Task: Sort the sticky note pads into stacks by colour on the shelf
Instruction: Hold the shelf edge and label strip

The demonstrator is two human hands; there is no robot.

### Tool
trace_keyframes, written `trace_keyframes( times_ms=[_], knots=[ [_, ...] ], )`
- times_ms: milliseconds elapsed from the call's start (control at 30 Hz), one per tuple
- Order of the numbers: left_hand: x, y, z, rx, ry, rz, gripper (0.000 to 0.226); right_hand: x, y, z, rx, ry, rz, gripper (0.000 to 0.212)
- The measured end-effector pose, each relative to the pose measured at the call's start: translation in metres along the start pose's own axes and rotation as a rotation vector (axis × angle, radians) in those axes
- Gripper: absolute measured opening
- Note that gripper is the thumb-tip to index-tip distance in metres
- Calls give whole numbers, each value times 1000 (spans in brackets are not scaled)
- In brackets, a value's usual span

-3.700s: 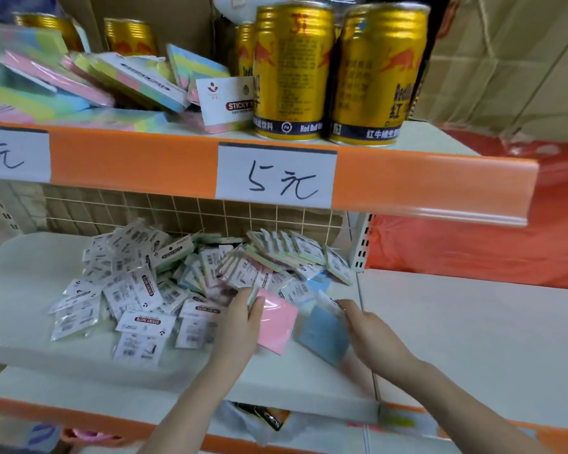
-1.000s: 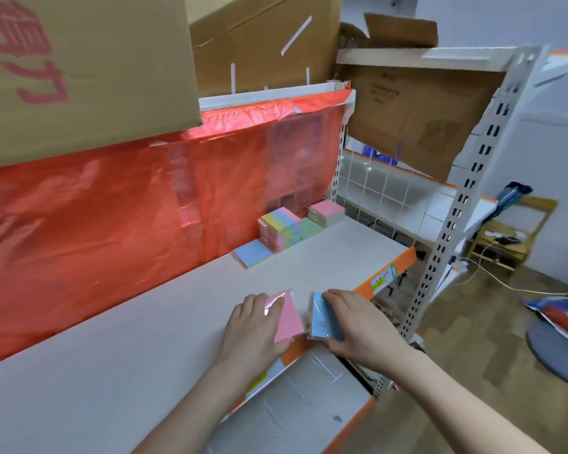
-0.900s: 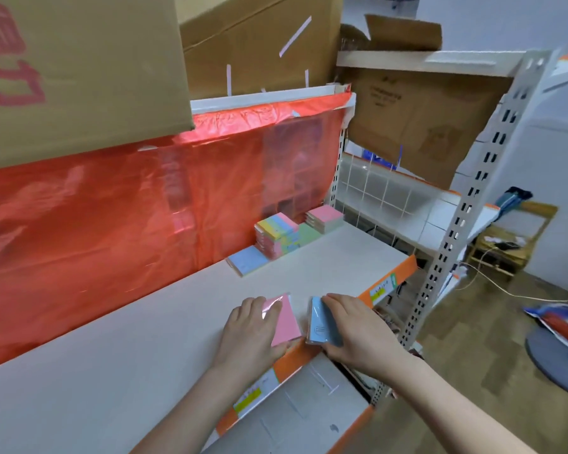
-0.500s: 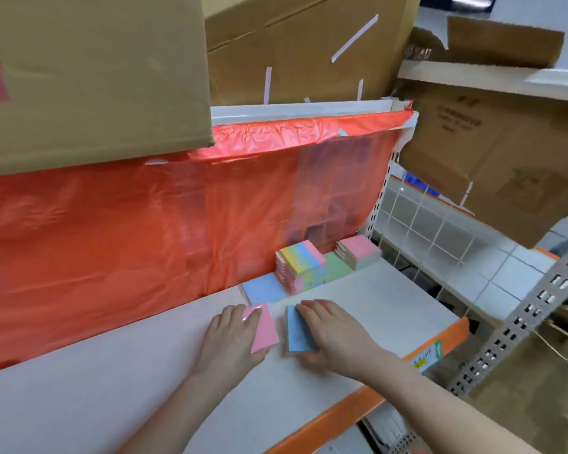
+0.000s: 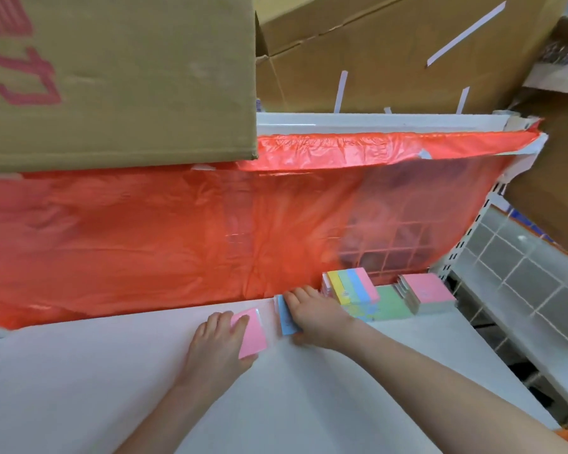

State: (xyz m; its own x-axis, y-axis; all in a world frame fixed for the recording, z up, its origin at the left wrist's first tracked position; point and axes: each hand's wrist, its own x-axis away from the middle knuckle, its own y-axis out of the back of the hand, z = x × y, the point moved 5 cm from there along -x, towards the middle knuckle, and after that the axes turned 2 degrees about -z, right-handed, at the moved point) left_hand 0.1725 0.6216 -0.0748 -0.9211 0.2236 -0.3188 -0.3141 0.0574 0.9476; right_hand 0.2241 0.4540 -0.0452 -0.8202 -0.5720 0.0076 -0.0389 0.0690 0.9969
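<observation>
Near the centre of the frame, the left hand (image 5: 217, 348) grasps a pink pad (image 5: 251, 332) with fingers over its top edge and thumb beneath, just above the white shelf (image 5: 309, 404). Just right of it, the right hand (image 5: 318, 316) clasps a blue pad (image 5: 286, 317) and holds it low by the red plastic sheet (image 5: 177, 240) at the back of the shelf. Further right stand a striped multicolour stack (image 5: 353, 286), a green stack (image 5: 391, 306) and a pink stack (image 5: 427, 291), below cardboard boxes (image 5: 112, 77).
</observation>
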Motion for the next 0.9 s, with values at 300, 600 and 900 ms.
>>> trace_keyframes(
  times_ms=[300, 600, 900],
  knots=[
    [7, 2, -2, -15, 97, 15, 72, -32, 2, -17, 44, 104, 184, 45],
    [0, -1, -6, -5, 70, -5, 74, -31, -8, -18, 1, 77, 281, 57],
    [-5, 0, -2, 31, 40, -28, 73, -29, -6, -14, 37, 85, 291, 60]
  ],
)
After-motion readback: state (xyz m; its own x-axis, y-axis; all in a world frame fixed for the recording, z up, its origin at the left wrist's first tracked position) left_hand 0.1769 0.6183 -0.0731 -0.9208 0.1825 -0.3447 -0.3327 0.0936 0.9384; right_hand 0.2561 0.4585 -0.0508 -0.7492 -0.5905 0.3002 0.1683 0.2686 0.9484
